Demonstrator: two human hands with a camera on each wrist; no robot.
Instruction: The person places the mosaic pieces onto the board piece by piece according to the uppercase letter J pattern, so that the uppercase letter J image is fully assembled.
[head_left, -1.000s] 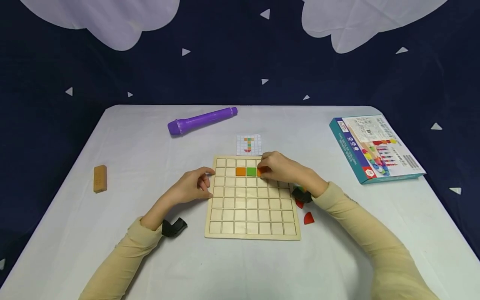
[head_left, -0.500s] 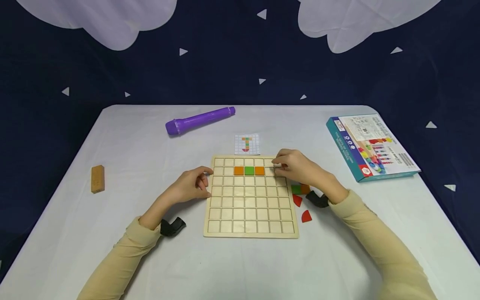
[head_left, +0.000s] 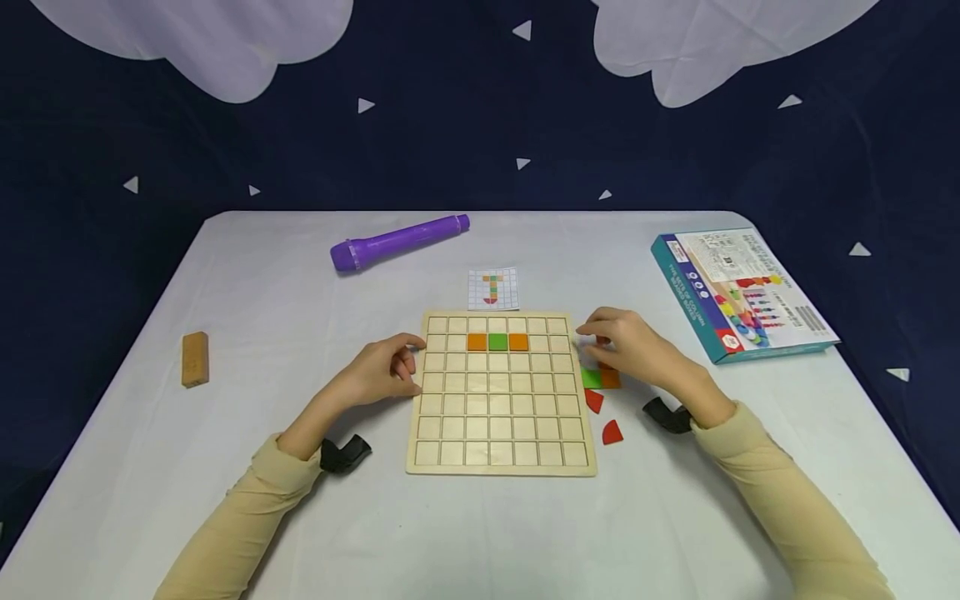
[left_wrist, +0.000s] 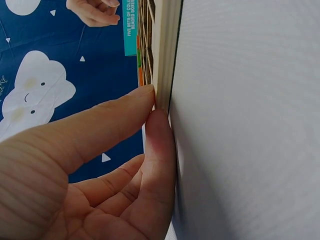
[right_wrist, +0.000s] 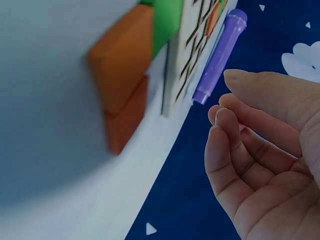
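My left hand (head_left: 378,369) touches the left edge of a wooden grid board (head_left: 489,429), thumb and index finger spread along its side. In the left wrist view, those fingertips press against the board's edge (left_wrist: 165,55). My right hand (head_left: 626,346), empty with fingers loosely bent, hovers just right of the board, above loose tiles. A green tile (head_left: 592,379) and an orange tile (head_left: 611,379) lie below it; its fingers partly hide others. On the board's second row sit an orange tile (head_left: 477,342), a green tile (head_left: 497,342) and another orange tile (head_left: 518,342).
Two red quarter-round pieces (head_left: 612,432) lie right of the board. A pattern card (head_left: 492,288) is behind it, with a purple toy microphone (head_left: 400,242) farther back. A wooden block (head_left: 196,359) stands at left, a flat printed box (head_left: 742,296) at right.
My right hand has let go of the right-hand orange tile on the board and moved right, past the board's edge to the loose tiles. The left hand stays at the board's edge.
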